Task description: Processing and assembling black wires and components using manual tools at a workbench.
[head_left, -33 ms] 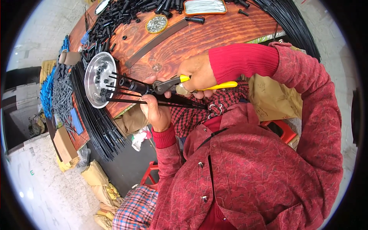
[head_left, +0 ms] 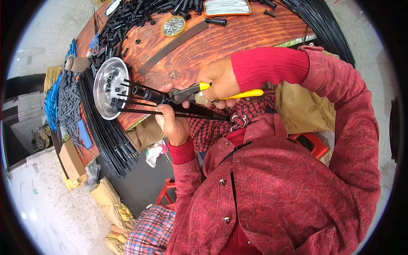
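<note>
My right hand [head_left: 219,79] is closed around pliers [head_left: 186,93] with yellow handles and dark metal jaws. Between the fingers and thumb of my left hand [head_left: 173,127] is a black tubular piece [head_left: 148,93], its hollow end facing left. Thin black rods [head_left: 138,111] run alongside it, past the left hand and back toward my lap. The pliers' jaws meet the tubular piece at my left fingertips; what exactly they grip is hidden. Just beyond the rod tips, at the table's edge, stands a clear plastic bowl [head_left: 98,94] with small black parts inside.
Black tubular parts [head_left: 123,26] are heaped on the wooden table [head_left: 191,51]. Nearby are a round dish of small metal pieces [head_left: 174,26], an orange-rimmed tray of white sticks [head_left: 227,7] and a dark flat strip [head_left: 174,47]. Bundled black rods [head_left: 104,127] hang over the left edge.
</note>
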Available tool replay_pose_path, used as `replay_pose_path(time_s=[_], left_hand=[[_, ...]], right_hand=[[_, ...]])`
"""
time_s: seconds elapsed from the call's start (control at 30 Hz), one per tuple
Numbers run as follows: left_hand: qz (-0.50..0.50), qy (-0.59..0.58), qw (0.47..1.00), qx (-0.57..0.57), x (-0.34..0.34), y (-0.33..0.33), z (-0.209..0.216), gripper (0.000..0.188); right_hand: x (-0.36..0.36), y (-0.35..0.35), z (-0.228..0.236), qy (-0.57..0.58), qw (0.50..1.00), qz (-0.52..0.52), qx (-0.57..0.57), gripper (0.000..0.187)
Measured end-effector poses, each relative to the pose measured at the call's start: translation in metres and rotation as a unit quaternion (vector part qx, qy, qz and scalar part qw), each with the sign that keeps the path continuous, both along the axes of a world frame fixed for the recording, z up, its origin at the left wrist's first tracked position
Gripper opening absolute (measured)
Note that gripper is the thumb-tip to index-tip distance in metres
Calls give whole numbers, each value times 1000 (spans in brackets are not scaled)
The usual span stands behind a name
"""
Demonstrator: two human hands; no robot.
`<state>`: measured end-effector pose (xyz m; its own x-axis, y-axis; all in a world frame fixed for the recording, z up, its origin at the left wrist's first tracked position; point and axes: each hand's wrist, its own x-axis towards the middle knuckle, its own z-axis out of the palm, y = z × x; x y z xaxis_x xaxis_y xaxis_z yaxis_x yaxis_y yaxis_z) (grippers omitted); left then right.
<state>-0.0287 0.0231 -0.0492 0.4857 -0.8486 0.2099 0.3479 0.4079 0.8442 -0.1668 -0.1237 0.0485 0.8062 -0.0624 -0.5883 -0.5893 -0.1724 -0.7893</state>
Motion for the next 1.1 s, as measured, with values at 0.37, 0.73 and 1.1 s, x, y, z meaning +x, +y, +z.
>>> replay_pose_path(time_s=[0.37, 0.73, 1.1], left_hand=[[21, -62, 997, 29, -5, 1, 2, 55], [67, -134, 988, 48, -17, 5, -2, 53], [94, -198, 973, 75, -20, 6, 2, 53]], right_hand=[[-7, -2, 16, -52, 999, 13, -5, 22], [-9, -3, 16, -38, 999, 25, 26, 22], [11, 2, 30, 71, 969, 139, -190, 25]])
